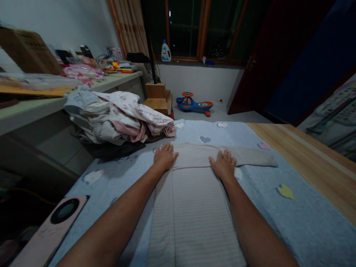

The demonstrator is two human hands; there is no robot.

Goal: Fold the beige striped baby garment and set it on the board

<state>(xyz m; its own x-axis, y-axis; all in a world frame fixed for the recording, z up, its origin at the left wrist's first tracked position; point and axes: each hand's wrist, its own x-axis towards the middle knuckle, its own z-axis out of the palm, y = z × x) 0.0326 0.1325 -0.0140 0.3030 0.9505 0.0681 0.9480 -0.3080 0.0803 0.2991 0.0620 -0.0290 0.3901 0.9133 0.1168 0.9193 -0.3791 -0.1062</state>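
A light grey ribbed long-sleeved top [200, 207] lies flat in front of me, its far part turned across in a band and one sleeve stretched out to the right. My left hand [165, 155] rests on the left end of that band, palm down with fingers extended. On the band's right part lies my right hand [224, 164], also flat, with fingers a little apart. Neither hand grips the cloth. Beneath the top is a light blue blanket [267, 207] patterned with hearts and clouds.
A heap of clothes [119, 118] sits at the far left beside a cluttered desk [122, 78]. A pink phone [41, 237] lies at the near left. Bare wooden board [311, 159] shows along the right. Beyond, a blue and orange ride-on toy [196, 105] stands on the floor.
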